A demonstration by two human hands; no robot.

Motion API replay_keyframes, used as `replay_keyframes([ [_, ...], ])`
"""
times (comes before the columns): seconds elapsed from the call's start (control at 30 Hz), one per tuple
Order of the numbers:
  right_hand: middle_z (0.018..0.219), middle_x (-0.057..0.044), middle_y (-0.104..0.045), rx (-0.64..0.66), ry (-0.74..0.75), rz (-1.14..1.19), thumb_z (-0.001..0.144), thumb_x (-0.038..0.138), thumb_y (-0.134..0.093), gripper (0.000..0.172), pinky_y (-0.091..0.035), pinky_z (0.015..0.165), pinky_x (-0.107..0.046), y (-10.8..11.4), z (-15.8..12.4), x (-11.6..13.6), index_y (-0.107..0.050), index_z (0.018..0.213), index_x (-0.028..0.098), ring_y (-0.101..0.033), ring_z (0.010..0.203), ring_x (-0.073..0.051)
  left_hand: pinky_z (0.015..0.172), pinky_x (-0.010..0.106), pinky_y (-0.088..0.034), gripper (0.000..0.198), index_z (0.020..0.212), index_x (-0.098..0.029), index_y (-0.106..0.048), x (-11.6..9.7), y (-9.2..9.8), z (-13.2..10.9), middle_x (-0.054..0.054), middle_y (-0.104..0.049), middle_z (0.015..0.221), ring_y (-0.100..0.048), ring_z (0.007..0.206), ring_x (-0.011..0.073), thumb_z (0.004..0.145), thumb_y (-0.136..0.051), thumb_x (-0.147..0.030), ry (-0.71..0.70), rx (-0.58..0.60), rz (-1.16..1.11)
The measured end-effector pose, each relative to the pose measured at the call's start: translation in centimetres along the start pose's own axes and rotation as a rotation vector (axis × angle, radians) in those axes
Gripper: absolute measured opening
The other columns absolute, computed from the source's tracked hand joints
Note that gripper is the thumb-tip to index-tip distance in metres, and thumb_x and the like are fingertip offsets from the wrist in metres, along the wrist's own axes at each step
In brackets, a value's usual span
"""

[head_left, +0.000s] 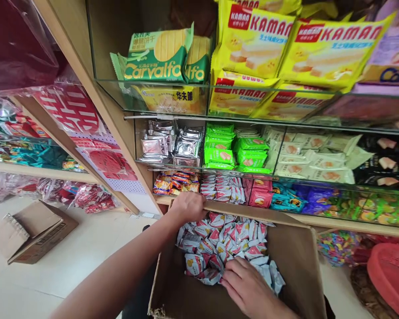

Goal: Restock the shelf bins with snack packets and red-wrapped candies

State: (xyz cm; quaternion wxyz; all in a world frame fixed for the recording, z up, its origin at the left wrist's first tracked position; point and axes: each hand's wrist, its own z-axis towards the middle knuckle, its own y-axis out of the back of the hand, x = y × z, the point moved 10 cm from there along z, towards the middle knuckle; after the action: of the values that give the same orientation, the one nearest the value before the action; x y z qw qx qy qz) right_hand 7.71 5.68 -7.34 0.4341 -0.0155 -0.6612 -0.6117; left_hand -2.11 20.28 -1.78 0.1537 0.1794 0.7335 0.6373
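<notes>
An open cardboard box (pixel 294 259) stands in front of the shelves, holding many small white-and-red snack packets (pixel 239 232). My left hand (pixel 189 206) is closed over the far left rim of the box, close to the lowest shelf; its fingertips are partly hidden. Inside the box, my right hand (pixel 244 283) has its fingers curled down onto the packets at the near side of the pile. What lies under those fingers is partly hidden. Similar white-and-red packets (pixel 221 188) fill a compartment of the lowest shelf, just beyond the box.
Glass-fronted shelves (pixel 173 166) hold several kinds of wrapped snacks, with yellow wafer packs (pixel 256 40) and green biscuit packs (pixel 156 55) on top. Another cardboard box (pixel 49 230) lies on the floor at left. A red plastic basket (pixel 390 279) is at right.
</notes>
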Motion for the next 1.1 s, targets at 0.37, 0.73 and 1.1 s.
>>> replay_keyframes([
  [0.37,0.086,-0.009,-0.064,0.240,-0.301,-0.283,0.066,0.001,-0.036,0.043,-0.043,0.072,-0.034,-8.3,-2.4,-8.0,-0.063,0.092,0.022,-0.058,0.083,-0.025,0.089,0.038,-0.036,0.044,0.114,-0.023,-0.048,-1.7,2.1,-1.6,0.007,-0.056,0.110,-0.048,0.104,0.0233,0.071,-0.051,-0.035,-0.076,-0.093,-0.070],
  [0.73,0.108,-0.006,-0.057,-0.150,-0.407,0.337,0.083,0.035,-0.035,0.032,-0.040,0.082,-0.029,3.1,-3.1,-4.6,-0.048,0.108,0.021,-0.052,0.097,-0.018,0.087,0.034,-0.040,0.050,0.125,-0.017,-0.031,-8.5,-0.1,-9.6,0.011,-0.047,0.118,-0.046,0.106,0.0190,0.079,-0.044,-0.032,-0.150,-0.305,-0.843],
  [1.1,0.061,0.001,-0.050,-0.841,-0.562,0.543,0.081,0.046,-0.039,0.029,-0.038,0.051,-0.022,8.7,-3.7,-2.6,-0.048,0.074,0.019,-0.046,0.055,-0.012,0.052,0.019,-0.033,0.035,0.061,-0.017,-0.043,-7.6,1.4,-8.0,-0.003,-0.041,0.055,-0.038,0.054,0.0080,0.084,-0.031,-0.041,0.150,-0.450,-1.029],
])
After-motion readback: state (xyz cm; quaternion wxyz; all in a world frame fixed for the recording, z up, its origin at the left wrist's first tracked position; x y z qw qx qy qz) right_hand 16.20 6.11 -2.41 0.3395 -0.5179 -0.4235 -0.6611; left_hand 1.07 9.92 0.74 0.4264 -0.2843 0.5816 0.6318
